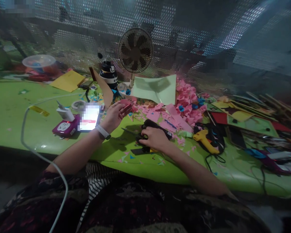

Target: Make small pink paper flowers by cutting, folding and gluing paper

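Observation:
My left hand [116,114] is raised over the green table [19,113], its fingers pinched on a small folded pink paper piece [126,104]. A white band sits on that wrist. My right hand [153,138] rests on the table, fingers closed around black-handled scissors [145,136], whose blades point left. Loose pink paper squares [168,116] lie just beyond the right hand, and a heap of folded pink paper pieces [188,100] is piled behind them.
A lit phone [89,118] and a purple power strip [64,127] with a white cable lie left. A yellow glue gun [205,140] lies right. A small fan [135,51], a pale green sheet [156,89], a dark bottle [108,75] and coloured card stand behind.

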Demonstrator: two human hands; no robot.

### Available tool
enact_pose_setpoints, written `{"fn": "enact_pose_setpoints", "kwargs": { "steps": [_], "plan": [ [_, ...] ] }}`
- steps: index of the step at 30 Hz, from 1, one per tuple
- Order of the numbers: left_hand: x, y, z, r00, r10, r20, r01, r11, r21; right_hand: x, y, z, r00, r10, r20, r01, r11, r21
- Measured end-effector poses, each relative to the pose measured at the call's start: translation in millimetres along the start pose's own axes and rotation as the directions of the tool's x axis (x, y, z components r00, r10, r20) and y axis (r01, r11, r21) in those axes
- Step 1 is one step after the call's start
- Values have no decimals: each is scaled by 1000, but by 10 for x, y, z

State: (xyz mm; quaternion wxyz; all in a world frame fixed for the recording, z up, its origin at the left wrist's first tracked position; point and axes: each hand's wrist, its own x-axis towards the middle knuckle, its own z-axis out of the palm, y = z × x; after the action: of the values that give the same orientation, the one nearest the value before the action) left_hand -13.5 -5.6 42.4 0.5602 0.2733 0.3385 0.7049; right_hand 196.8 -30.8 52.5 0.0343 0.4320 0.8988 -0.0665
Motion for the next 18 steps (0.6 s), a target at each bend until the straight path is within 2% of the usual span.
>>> {"fn": "enact_pose_setpoints", "kwargs": {
  "steps": [5,10,14,16,18],
  "plan": [
    [8,-68,-39,992,72,104,-81,992,94,62,-30,-38,996,21,89,-16,998,-54],
    [-26,-70,-47,992,77,97,-97,970,224,44,-12,-111,991,-65,120,58,997,54],
    [-11,-77,-77,984,165,68,-178,899,399,-6,105,-264,989,-147,-28,149,951,271],
    [11,-78,-96,979,195,55,-199,868,455,-3,227,-375,989,-106,-105,138,916,376],
    [35,-73,-114,977,207,52,-206,853,479,32,398,-478,983,-13,-181,94,891,444]
  ]
}}
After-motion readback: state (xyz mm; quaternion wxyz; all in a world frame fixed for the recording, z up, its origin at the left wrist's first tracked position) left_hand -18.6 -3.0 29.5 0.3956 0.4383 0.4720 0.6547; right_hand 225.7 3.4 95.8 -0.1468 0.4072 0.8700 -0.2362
